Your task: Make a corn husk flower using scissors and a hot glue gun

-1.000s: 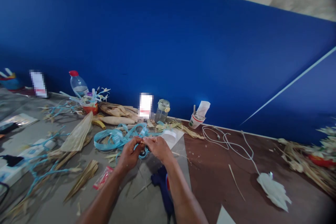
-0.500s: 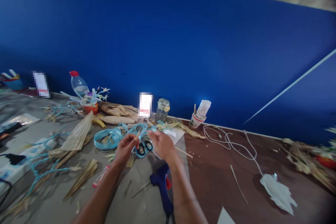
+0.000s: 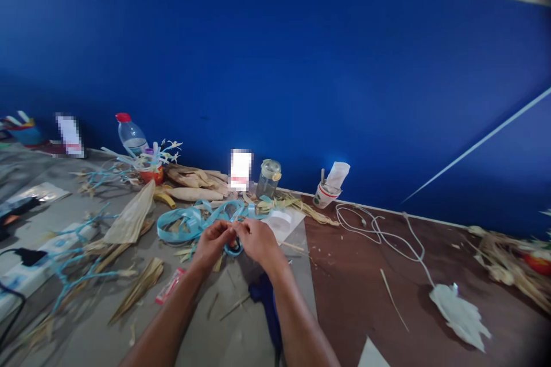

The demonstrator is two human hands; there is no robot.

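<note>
My left hand (image 3: 215, 243) is closed in a pinch, and a small tan piece, perhaps dried husk, shows at its fingertips. Against it, fingertips meeting, is my right hand (image 3: 257, 239), also closed; whatever it grips is too small to make out. Just beneath them lie the scissors (image 3: 235, 248), mostly covered by the hands. Loops of light blue ribbon (image 3: 178, 229) spread behind and left of my left hand. A dark blue glue gun (image 3: 269, 309) rests under my right forearm, partly hidden by it. Beyond my right hand sits a white tape roll (image 3: 279, 221) on paper.
Dried husks (image 3: 133, 215) and blue-wrapped stems (image 3: 81, 269) cover the left side, beside a white power strip (image 3: 47, 261). A glass jar (image 3: 268, 179), a paper cup (image 3: 325, 195) and a plastic bottle (image 3: 131, 135) stand along the blue partition (image 3: 275, 69). A white cable (image 3: 387, 241) crosses the right.
My hands have come together; before, a gap lay between them with the scissors handles showing. My right hand has moved left towards the left fingertips. The view has shifted slightly.
</note>
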